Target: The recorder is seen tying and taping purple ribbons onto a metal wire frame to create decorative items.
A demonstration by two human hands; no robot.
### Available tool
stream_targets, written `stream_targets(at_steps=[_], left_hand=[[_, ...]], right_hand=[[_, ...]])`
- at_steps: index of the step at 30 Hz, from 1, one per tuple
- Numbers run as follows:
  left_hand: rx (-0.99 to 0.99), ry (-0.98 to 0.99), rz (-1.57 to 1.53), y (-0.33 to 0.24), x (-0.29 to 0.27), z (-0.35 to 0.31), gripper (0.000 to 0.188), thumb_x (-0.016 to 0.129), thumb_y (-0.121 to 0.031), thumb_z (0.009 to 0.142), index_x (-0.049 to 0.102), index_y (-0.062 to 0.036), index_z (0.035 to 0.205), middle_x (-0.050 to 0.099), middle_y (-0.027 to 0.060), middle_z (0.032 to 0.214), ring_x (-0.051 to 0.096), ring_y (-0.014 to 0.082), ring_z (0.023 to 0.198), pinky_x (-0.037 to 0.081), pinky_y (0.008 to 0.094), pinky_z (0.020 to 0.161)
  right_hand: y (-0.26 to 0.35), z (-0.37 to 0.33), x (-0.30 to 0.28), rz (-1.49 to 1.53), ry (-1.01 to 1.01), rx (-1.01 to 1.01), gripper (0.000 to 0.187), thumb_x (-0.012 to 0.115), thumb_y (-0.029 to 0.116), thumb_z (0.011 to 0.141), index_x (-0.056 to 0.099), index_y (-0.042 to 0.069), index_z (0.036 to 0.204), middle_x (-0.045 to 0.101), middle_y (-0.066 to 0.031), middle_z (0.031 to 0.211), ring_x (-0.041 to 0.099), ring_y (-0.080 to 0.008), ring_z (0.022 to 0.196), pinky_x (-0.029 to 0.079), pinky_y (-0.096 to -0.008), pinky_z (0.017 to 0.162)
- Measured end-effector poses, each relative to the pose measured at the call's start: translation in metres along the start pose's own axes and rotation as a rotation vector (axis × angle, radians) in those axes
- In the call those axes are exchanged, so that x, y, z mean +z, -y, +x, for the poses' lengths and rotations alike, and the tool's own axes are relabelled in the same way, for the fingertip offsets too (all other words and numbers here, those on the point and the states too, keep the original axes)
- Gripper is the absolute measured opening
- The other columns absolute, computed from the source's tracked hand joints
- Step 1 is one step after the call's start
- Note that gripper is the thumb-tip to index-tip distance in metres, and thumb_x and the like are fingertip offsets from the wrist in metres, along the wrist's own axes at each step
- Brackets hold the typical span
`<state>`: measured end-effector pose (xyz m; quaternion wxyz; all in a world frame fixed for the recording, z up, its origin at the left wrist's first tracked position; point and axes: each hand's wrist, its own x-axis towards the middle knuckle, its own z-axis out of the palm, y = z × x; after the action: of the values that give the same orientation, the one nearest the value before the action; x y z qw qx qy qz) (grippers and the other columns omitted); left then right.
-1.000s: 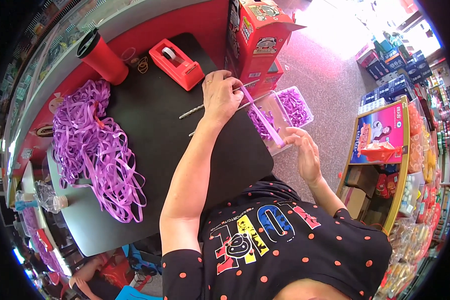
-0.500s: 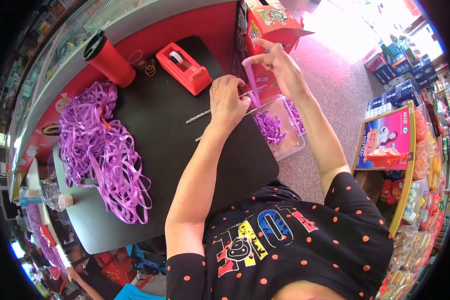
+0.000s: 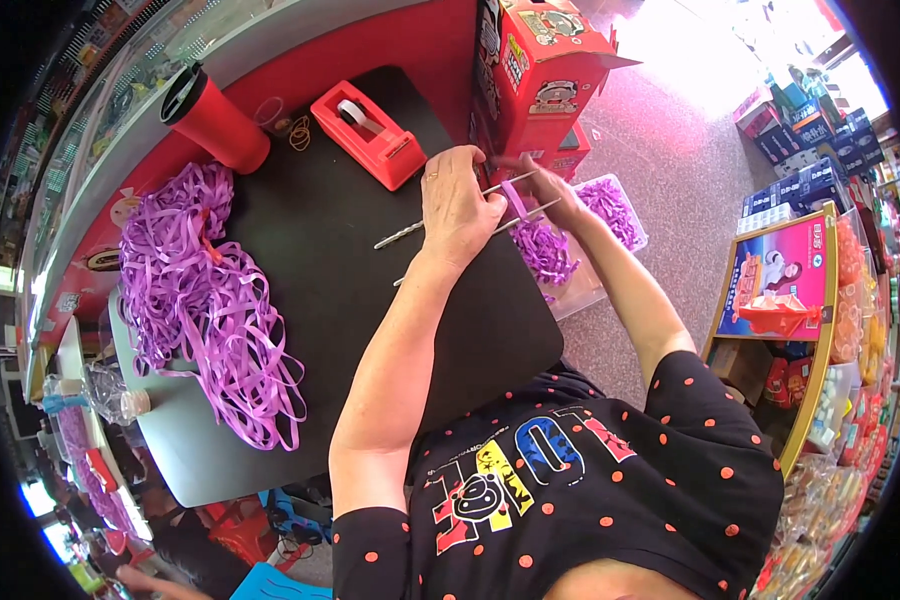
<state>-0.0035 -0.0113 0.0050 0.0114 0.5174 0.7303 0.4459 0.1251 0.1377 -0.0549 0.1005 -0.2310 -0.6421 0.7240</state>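
My left hand (image 3: 455, 208) is closed over two thin metal rods (image 3: 398, 238) at the table's right edge. One rod's near end looks spirally twisted, like a drill bit. A purple ribbon (image 3: 515, 203) lies across the rods just right of that hand. My right hand (image 3: 552, 192) is beside the rods' far ends, its fingers smeared by motion; whether they hold the ribbon I cannot tell. Below the hands is a clear plastic tub (image 3: 580, 296) with short purple ribbon pieces (image 3: 544, 252). A large tangled heap of purple ribbon (image 3: 205, 300) lies on the table's left side.
The black table (image 3: 360, 300) carries a red tape dispenser (image 3: 370, 138), a red tumbler (image 3: 220, 128) and rubber bands (image 3: 300, 134). Red boxes (image 3: 545, 80) stand beyond its right edge. A second container of purple pieces (image 3: 613, 208) is at the right. Shelves of packaged goods line the far right.
My right hand has come down and left toward the rods from its raised position. The ribbon strip that stretched up to its fingers now lies short across the rods.
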Motion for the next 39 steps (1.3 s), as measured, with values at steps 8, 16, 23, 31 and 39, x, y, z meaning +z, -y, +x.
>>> stream_targets(at_steps=[8, 16, 23, 31, 39], left_hand=[[-0.146, -0.054, -0.466, -0.004, -0.015, 0.005, 0.024, 0.062, -0.004, 0.073, 0.06, -0.0026, 0.097, 0.058, 0.013, 0.102, 0.055, 0.0258, 0.1, 0.042, 0.0346, 0.09], [-0.689, 0.392, -0.859, -0.046, -0.034, -0.006, 0.022, 0.047, -0.006, 0.086, 0.056, 0.0, 0.105, 0.062, 0.0088, 0.09, 0.061, 0.0166, 0.08, 0.052, 0.0303, 0.072], [-1.258, 0.431, -1.696, -0.106, -0.007, -0.08, 0.034, 0.05, -0.028, 0.093, 0.045, 0.0, 0.112, 0.048, 0.0217, 0.112, 0.052, 0.0332, 0.103, 0.045, 0.0487, 0.094], [-1.027, 0.078, -1.922, -0.106, 0.036, -0.066, 0.058, 0.033, -0.056, 0.095, 0.03, -0.0099, 0.131, 0.028, 0.0109, 0.142, 0.028, 0.0232, 0.131, 0.016, 0.0484, 0.111], [-0.775, 0.149, -2.073, -0.091, 0.044, -0.077, 0.071, 0.037, -0.058, 0.093, 0.008, -0.0216, 0.147, 0.001, 0.0069, 0.156, -0.007, 0.0242, 0.144, 0.001, 0.0485, 0.114]], right_hand=[[0.009, -0.105, 0.049, 0.103, -0.268, -0.201, 0.042, 0.031, 0.033, 0.103, 0.058, 0.0, 0.107, 0.064, -0.0086, 0.107, 0.058, -0.0139, 0.099, 0.042, -0.0274, 0.09], [0.058, -0.108, 0.055, -0.227, -0.229, -0.172, 0.035, 0.037, 0.032, 0.102, 0.059, 0.004, 0.104, 0.06, -0.0008, 0.094, 0.051, -0.0065, 0.085, 0.041, -0.0225, 0.078], [0.072, -0.095, 0.047, -0.049, -0.226, 0.068, 0.037, 0.043, 0.037, 0.1, 0.054, 0.004, 0.109, 0.064, -0.0068, 0.09, 0.052, -0.0084, 0.069, 0.043, -0.021, 0.066], [0.071, -0.101, 0.053, 0.048, -0.298, 0.058, 0.035, 0.045, 0.039, 0.099, 0.059, 0.007, 0.102, 0.066, -0.002, 0.088, 0.046, -0.0029, 0.067, 0.036, -0.0179, 0.06], [0.07, -0.101, 0.045, 0.166, -0.246, 0.073, 0.033, 0.047, 0.036, 0.098, 0.06, 0.007, 0.102, 0.068, -0.0023, 0.088, 0.049, -0.0034, 0.067, 0.038, -0.019, 0.059]])
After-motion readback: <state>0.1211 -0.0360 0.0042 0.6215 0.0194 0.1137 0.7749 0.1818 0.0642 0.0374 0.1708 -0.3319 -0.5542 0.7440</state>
